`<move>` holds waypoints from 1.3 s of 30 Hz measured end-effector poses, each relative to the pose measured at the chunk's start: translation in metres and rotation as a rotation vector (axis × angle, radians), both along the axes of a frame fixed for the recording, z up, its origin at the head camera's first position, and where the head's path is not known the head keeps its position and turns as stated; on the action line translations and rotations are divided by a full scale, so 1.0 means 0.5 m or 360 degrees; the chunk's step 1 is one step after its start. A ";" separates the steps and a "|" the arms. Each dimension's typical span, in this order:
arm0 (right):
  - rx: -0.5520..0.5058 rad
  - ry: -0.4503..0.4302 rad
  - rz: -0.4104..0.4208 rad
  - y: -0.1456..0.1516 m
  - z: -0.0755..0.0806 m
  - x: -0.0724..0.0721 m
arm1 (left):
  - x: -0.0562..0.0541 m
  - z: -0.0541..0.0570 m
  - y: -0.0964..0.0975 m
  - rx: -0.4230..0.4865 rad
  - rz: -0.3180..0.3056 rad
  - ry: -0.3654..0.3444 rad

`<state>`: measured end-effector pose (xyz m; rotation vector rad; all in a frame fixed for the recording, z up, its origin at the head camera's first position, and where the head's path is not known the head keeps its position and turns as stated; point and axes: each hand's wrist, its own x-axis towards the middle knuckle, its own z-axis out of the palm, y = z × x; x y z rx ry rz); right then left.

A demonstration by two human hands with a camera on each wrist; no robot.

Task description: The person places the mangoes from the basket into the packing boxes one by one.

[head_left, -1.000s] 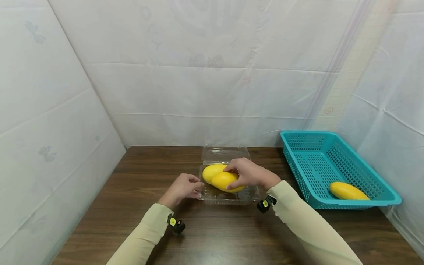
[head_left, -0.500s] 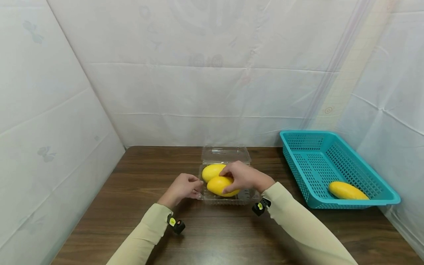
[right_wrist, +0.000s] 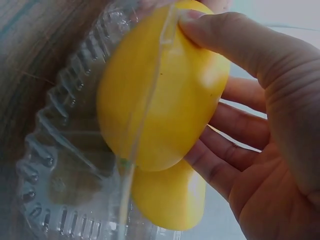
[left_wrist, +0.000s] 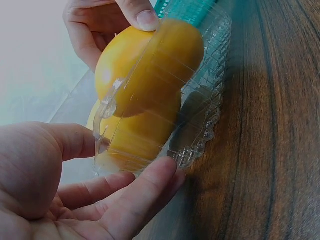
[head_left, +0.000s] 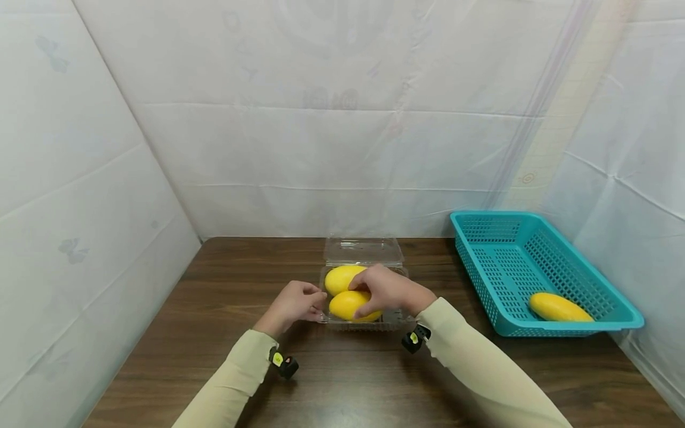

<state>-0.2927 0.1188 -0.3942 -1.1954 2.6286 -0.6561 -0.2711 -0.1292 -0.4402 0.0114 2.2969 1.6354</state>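
Note:
My right hand (head_left: 395, 290) grips a smooth yellow mango (head_left: 345, 305) inside the front of a clear plastic clamshell box (head_left: 360, 326). In the right wrist view, thumb and fingers curve round opposite sides of that fruit. Directly behind it, a second mango (head_left: 340, 279) lies in the box. At the left front corner, my left hand (head_left: 292, 307) pinches the rim. The left wrist view has its thumb at the rim and its fingertips (left_wrist: 162, 170) against the ribbed wall. The hinged lid (head_left: 364, 251) lies back, away from me.
A turquoise perforated basket (head_left: 484, 297) stands at the right, with one more yellow mango (head_left: 559, 308) in its near end. The brown wooden table (head_left: 342, 380) meets white sheeting (head_left: 299, 148) behind and at both sides.
My right hand has brought the mango left and toward me, lower into the front of the box. My left hand keeps its hold on the corner.

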 end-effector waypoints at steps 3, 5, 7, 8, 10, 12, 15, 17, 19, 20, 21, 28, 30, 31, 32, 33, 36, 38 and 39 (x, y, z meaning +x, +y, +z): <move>0.0018 0.0021 -0.0006 -0.005 -0.004 0.002 | 0.000 0.000 0.000 -0.0001 0.0004 0.0001; 0.0032 0.0051 -0.0002 -0.007 -0.006 0.004 | 0.001 0.001 -0.001 -0.0006 -0.0001 0.0007; 0.0042 0.0078 0.0011 -0.010 -0.007 0.005 | 0.002 0.001 -0.001 -0.0014 -0.0010 0.0015; 0.0044 0.0086 0.0014 -0.011 -0.008 0.006 | 0.003 0.002 -0.002 -0.0018 -0.0014 0.0018; 0.0043 0.0097 0.0019 -0.013 -0.008 0.007 | 0.003 0.002 -0.002 -0.0027 -0.0018 0.0025; 0.0044 0.0095 0.0019 -0.013 -0.009 0.008 | 0.002 0.002 -0.002 -0.0033 -0.0016 0.0026; 0.0046 0.0085 0.0008 -0.013 -0.010 0.008 | 0.000 0.002 -0.001 -0.0047 -0.0012 0.0027; 0.0050 0.0084 0.0003 -0.012 -0.011 0.009 | 0.000 0.001 -0.001 -0.0053 -0.0011 0.0030; 0.0059 0.0108 0.0002 -0.011 -0.012 0.010 | 0.000 0.001 0.000 -0.0050 -0.0005 0.0025; 0.0064 0.0123 0.0003 -0.011 -0.013 0.010 | -0.001 0.001 0.000 -0.0046 -0.0004 0.0024; 0.0069 0.0137 0.0004 -0.011 -0.013 0.011 | -0.001 0.001 -0.001 -0.0039 0.0000 0.0019; 0.0053 0.0165 0.0010 -0.014 -0.012 0.016 | 0.000 0.003 -0.002 -0.0026 -0.0013 0.0022; 0.0044 0.0158 -0.0001 -0.014 -0.012 0.017 | 0.001 0.004 -0.001 -0.0033 -0.0016 0.0028; 0.0043 0.0159 -0.0006 -0.014 -0.011 0.018 | 0.001 0.005 -0.001 -0.0037 -0.0012 0.0026; 0.0039 0.0162 -0.0007 -0.014 -0.012 0.017 | 0.001 0.004 -0.001 -0.0045 -0.0013 0.0030; 0.0037 0.0172 -0.0004 -0.014 -0.012 0.017 | 0.001 0.005 -0.001 -0.0051 -0.0011 0.0030; 0.0046 0.0215 0.0007 -0.014 -0.013 0.016 | 0.001 0.005 0.000 -0.0068 -0.0013 0.0035; 0.0050 0.0236 0.0010 -0.014 -0.013 0.016 | 0.001 0.005 0.001 -0.0069 -0.0014 0.0034; 0.0050 0.0240 0.0004 -0.014 -0.013 0.016 | 0.000 0.006 0.001 -0.0065 -0.0012 0.0032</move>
